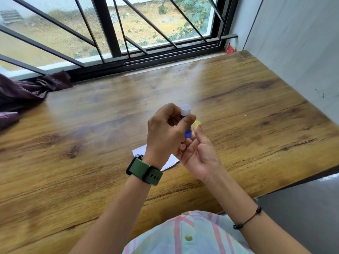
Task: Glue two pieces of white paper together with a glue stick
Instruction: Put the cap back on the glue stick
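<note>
You're in a home room: a wood-grain laminate desk (91,125) sits right against a black-barred sliding window (110,33), with crumpled dark purple cloth (27,90) at the desk's far-left edge.

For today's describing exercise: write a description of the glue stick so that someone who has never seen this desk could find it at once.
Start at the wooden table under the barred window. Above its middle, two hands meet; the left hand, the one with the green watch, grips the glue stick. It is a small upright blue tube with an open white top, unlike the yellow cap in the right hand.
</note>
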